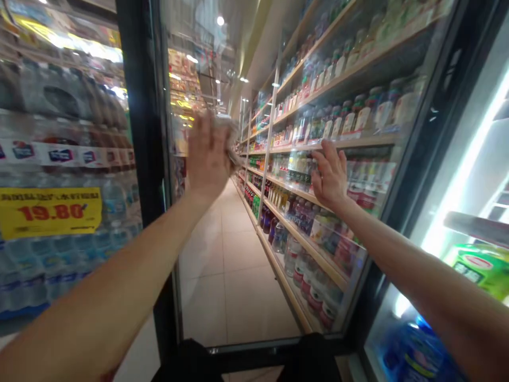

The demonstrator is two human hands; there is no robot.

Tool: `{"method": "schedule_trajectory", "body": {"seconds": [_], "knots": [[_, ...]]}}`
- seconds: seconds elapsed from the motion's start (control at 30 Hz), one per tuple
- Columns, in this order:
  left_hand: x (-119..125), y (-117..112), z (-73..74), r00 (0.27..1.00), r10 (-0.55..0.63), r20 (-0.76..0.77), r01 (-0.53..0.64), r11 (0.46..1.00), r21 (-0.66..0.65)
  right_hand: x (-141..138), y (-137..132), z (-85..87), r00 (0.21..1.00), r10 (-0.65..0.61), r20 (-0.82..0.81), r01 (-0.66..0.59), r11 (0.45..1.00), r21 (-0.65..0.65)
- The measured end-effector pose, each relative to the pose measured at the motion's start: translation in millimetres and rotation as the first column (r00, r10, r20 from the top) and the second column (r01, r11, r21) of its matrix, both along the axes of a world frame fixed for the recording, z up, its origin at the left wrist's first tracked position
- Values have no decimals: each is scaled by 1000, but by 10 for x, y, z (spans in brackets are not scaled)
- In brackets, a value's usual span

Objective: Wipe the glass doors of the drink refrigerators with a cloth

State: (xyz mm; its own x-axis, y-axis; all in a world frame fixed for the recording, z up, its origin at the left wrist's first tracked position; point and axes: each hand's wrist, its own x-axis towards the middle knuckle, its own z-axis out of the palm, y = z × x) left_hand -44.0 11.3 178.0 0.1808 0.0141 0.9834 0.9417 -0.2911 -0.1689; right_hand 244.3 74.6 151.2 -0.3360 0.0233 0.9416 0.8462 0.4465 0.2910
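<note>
My left hand is raised against the glass door and presses a pale cloth to the pane; hand and cloth are smeared by motion. My right hand lies flat on the same glass farther right, fingers spread, holding nothing. The door has a black frame and stands swung out. Through it I see an aisle and shelves of bottled drinks.
To the left is another cooler door with packs of water bottles and a yellow price tag reading 19.80. On the right the lit cooler interior shows a green package and a blue bottle. The tiled aisle floor runs ahead.
</note>
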Motion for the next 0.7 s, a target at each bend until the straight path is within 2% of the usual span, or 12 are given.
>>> {"method": "schedule_trajectory", "body": {"seconds": [0.07,0.1,0.23,0.3,0.37,0.47,0.5,0.53,0.57,0.6,0.67,0.7], "knots": [[-32,-20,13,991,9,133,-13,1000,28,-20,-25,9,1000,2,0,-2,1000,-8],[50,-21,-39,992,2,125,-3,1000,14,-23,-34,14,1000,6,5,-6,1000,-9],[556,35,-381,973,-68,-220,37,989,-143,11,-42,27,999,32,39,-32,999,-4],[564,63,-403,947,-76,-311,21,984,-176,30,-34,26,998,40,44,-40,999,1],[358,77,-268,974,-24,-226,-4,992,-125,34,-29,20,999,39,32,-39,999,6],[73,87,-49,992,76,101,-77,997,6,11,-22,9,999,38,14,-38,999,18],[80,85,-51,985,85,148,-89,996,22,2,-19,4,999,41,7,-41,999,25],[148,78,-104,990,78,122,-80,997,15,-5,-14,-1,999,47,3,-47,998,34],[260,67,-202,998,58,34,-57,998,-15,-9,-7,-7,998,57,-3,-57,997,43],[390,54,-328,990,13,-139,-23,997,-67,-8,1,-15,998,69,-6,-69,996,54],[586,30,-566,876,-76,-476,-8,985,-173,2,19,-33,995,99,-2,-99,992,77],[610,21,-631,825,-87,-559,-20,983,-182,9,29,-44,994,112,3,-111,990,89]]}}
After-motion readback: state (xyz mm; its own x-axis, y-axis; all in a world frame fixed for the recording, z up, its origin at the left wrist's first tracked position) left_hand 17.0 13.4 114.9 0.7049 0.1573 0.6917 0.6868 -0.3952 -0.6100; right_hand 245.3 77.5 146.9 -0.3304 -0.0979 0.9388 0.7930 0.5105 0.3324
